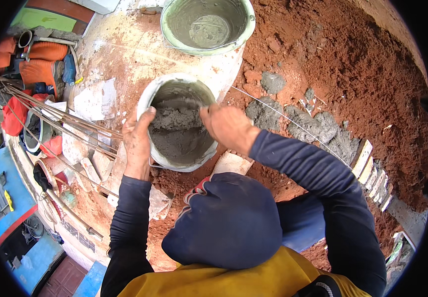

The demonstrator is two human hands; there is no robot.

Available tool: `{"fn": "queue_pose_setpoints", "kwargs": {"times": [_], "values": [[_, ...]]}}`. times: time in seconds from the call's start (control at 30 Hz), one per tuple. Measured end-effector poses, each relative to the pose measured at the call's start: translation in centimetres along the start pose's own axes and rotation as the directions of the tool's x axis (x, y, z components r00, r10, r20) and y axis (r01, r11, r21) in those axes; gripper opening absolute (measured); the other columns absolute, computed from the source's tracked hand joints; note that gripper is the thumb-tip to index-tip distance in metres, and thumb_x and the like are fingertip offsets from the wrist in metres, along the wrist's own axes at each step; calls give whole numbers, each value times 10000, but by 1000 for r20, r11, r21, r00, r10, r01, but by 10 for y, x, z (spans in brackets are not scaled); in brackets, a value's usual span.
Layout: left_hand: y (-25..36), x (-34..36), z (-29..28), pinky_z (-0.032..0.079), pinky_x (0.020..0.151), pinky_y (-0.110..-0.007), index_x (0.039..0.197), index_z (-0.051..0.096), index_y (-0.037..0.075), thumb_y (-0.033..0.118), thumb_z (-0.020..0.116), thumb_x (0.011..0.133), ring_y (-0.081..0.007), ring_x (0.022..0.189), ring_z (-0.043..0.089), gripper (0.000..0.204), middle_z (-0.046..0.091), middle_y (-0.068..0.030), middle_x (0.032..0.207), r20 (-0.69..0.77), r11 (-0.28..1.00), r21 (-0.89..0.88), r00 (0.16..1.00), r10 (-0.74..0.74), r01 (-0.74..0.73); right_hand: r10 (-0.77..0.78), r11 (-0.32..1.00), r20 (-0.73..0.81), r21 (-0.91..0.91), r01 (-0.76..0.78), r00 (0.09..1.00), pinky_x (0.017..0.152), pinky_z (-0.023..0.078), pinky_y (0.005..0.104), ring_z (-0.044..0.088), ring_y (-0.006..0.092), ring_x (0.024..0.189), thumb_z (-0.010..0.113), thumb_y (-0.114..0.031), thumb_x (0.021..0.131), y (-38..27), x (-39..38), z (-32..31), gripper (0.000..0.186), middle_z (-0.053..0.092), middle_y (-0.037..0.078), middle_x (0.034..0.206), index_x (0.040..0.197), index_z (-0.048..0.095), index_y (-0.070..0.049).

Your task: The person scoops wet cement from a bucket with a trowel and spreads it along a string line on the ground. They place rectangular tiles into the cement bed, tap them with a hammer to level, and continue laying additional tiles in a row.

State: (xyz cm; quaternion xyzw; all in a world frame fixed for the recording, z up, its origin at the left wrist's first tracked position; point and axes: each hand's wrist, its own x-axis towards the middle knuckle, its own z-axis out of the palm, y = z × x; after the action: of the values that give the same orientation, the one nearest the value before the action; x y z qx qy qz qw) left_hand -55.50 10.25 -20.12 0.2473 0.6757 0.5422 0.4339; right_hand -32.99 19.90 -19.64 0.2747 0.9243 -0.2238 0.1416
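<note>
A pale bucket (150, 94) with wet grey mortar (177, 119) inside stands in front of me, its mouth turned up toward me. My left hand (137, 141) grips its left rim, the thumb over the edge. Over the right side of the mouth, my right hand (229, 127) is closed, knuckles up. Whatever its fingers hold is hidden by the hand. Farther off stands a second, light green bucket (249, 29), smeared inside with mortar and with a little at the bottom.
Right of the buckets, a taut string (293, 121) runs over lumps of mortar (318, 126) on red soil (342, 64). Bricks (371, 173) stand in a row at its near end. Long thin rods (65, 116) reach in from the left, near orange pipes (43, 52).
</note>
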Motion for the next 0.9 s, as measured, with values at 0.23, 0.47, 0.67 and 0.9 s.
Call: {"fn": "queue_pose_setpoints", "kwargs": {"times": [0.23, 0.47, 0.67, 0.9], "values": [[-2, -2, -1, 452, 1037, -311, 1285, 730, -25, 129, 741, 949, -157, 1141, 643, 369, 732, -79, 1242, 15, 991, -119, 998, -54, 55, -83, 913, -10, -401, 72, 996, 604, 593, 332, 752, 227, 783, 588, -64, 999, 38, -26, -16, 415, 702, 163, 945, 1378, 552, 102], [-9, -20, 17, 389, 1155, -369, 1331, 690, -63, 176, 748, 943, -252, 1339, 560, 460, 664, -174, 1397, 127, 982, 110, 982, 139, -153, -131, 943, 269, 331, 36, 954, 586, 553, 462, 647, 346, 588, 543, -402, 1078, 39, -13, 50, 447, 584, 148, 601, 1126, 666, 25], [-8, -16, 13, 423, 1093, -338, 1333, 695, -47, 160, 735, 956, -195, 1218, 608, 431, 695, -113, 1322, 58, 975, 153, 986, 155, -162, -140, 811, 86, 582, 65, 986, 661, 559, 535, 686, 425, 670, 546, -451, 1073, 12, -21, 95, 490, 628, 224, 642, 1228, 641, 3], [-15, -16, -11, 503, 923, -307, 1185, 734, -12, 190, 720, 976, -142, 1036, 644, 291, 719, -51, 1084, -143, 996, 61, 987, 72, -63, -142, 716, 67, 696, 56, 988, 775, 554, 566, 707, 475, 809, 554, -452, 1063, 10, -38, 72, 478, 699, 267, 804, 1180, 629, 5]]}}
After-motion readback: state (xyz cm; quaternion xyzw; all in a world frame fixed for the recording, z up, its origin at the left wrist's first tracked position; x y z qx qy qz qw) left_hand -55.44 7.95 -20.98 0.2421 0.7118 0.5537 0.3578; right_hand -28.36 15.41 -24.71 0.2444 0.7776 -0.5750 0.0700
